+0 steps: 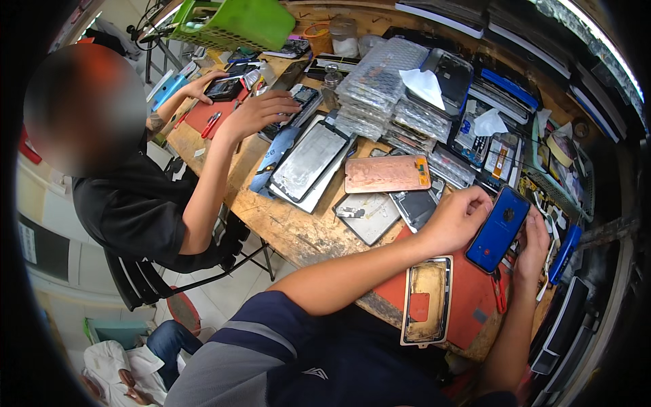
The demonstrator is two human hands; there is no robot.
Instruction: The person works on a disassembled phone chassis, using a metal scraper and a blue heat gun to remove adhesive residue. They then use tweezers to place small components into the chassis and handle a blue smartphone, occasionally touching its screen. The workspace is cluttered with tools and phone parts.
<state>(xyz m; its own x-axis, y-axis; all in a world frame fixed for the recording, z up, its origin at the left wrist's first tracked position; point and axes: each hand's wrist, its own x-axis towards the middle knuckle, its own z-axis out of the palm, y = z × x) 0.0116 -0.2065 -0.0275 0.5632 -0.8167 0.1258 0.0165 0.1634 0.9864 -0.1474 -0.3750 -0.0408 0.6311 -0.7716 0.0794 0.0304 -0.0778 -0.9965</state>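
Observation:
A smartphone (498, 229) with a lit blue screen stands tilted toward me at the right side of the bench. My right hand (532, 247) is wrapped round its right edge and holds it. Against the phone's upper left edge is my left hand (461, 216), its fingers curled in; whatever is between the fingertips is hidden. Below my left wrist lies an empty phone frame (405, 319) with a gold-coloured rim, on a red mat (468, 312). Red-handled pliers (500, 292) lie beside my right wrist.
A copper-coloured phone panel (386, 174) and a grey one (312, 163) lie beyond my left forearm. Stacks of bubble-wrapped parts (380, 74) rise behind. At the left a co-worker's hand (261, 112) reaches over the bench. A green basket (237, 24) overhangs the far side.

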